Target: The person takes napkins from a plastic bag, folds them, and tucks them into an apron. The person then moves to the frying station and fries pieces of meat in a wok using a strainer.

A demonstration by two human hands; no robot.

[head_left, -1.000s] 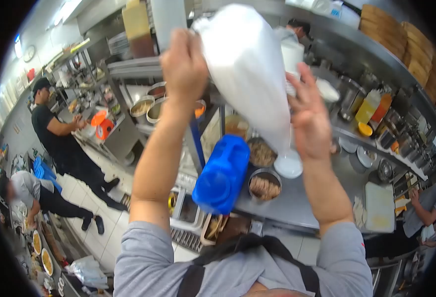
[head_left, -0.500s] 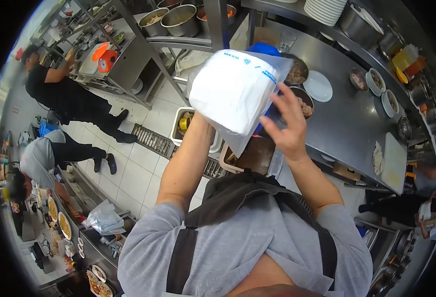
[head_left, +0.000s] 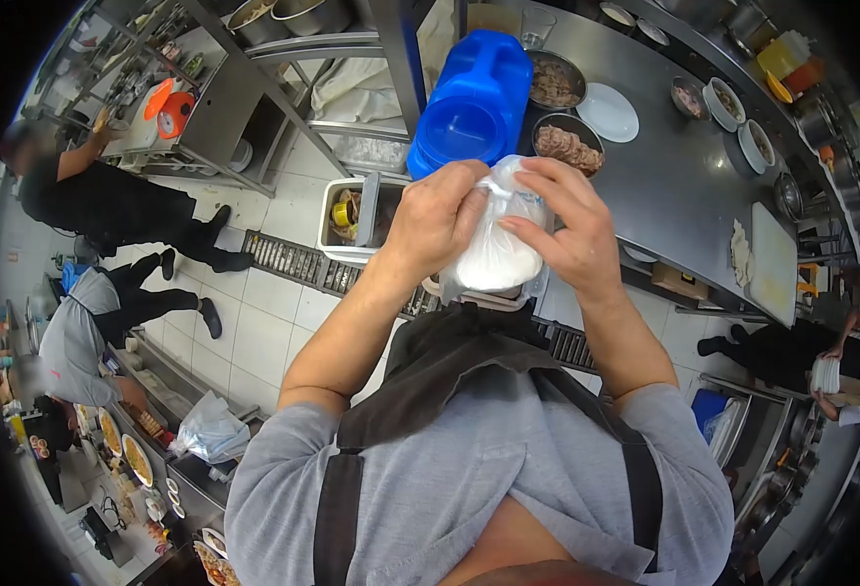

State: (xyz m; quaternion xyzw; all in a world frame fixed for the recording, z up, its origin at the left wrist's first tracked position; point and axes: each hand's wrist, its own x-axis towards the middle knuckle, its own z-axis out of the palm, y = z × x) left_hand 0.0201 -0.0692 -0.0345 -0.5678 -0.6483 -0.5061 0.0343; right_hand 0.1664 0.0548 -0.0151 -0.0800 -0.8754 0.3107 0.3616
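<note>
A clear plastic bag packed with white contents and printed in blue, the plastic bag (head_left: 496,256), hangs in front of my apron between my two hands. My left hand (head_left: 437,217) is closed on its gathered top. From the other side my right hand (head_left: 574,227) pinches the bag's upper part, with thumb and fingers bent around the plastic. Just beyond the hands is a large blue plastic jug (head_left: 479,98). What the white contents are cannot be made out.
A steel counter (head_left: 659,210) on the right carries a bowl of meat (head_left: 569,146), another bowl (head_left: 555,80) and a white plate (head_left: 609,112). A white bin (head_left: 337,249) stands on the floor at left. Co-workers (head_left: 108,200) stand at left and far right.
The bag has come down and closer to my body, its top now gathered. My left hand has risen from beneath it to the top; my right hand has closed in. The blue jug is uncovered.
</note>
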